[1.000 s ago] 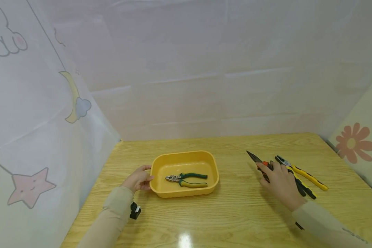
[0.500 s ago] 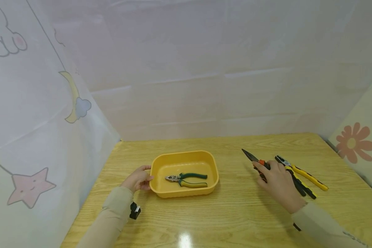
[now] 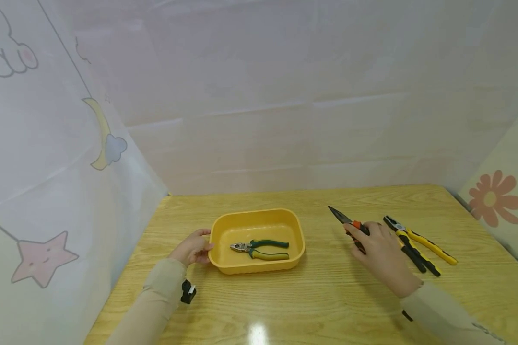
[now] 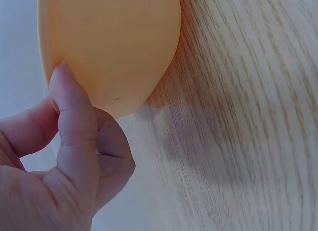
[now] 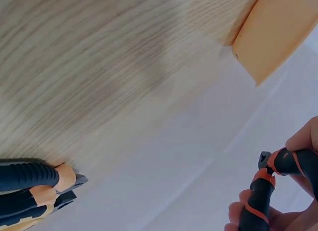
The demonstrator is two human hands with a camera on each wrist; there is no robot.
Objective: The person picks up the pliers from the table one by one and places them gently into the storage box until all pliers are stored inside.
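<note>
The right hand [image 3: 382, 251] held a pair of long-nose pliers [image 3: 347, 221], right of the middle of the counter [image 3: 311, 297] and well short of its right edge, with the dark, tapering jaws together and aimed toward the back edge and the left. Whether the tool touched the counter anywhere I could not tell. The right wrist view gave what the fingers partly hid from the head view: black handles trimmed in orange-red, spread apart from the pivot.

The left hand [image 3: 194, 248] pinched the left end of a yellow tray [image 3: 254, 221], which sat left of the counter's middle, apart from the back edge. Only the head view looked down into it, where combination pliers [image 3: 251, 247] lay with their jaws to the left, one handle green, the other mostly yellow. The left wrist view showed instead the tray's outer wall (nearer apricot than yellow in that light), with a small dark mark [image 4: 118, 99] on it.

More pliers with yellow-and-black handles [image 3: 431, 247] lay between the right hand and the counter's right edge. Dark marks on the right sleeve [image 3: 444, 311] were too small to read. Behind the back edge hung pale sheeting [image 3: 241, 96].
</note>
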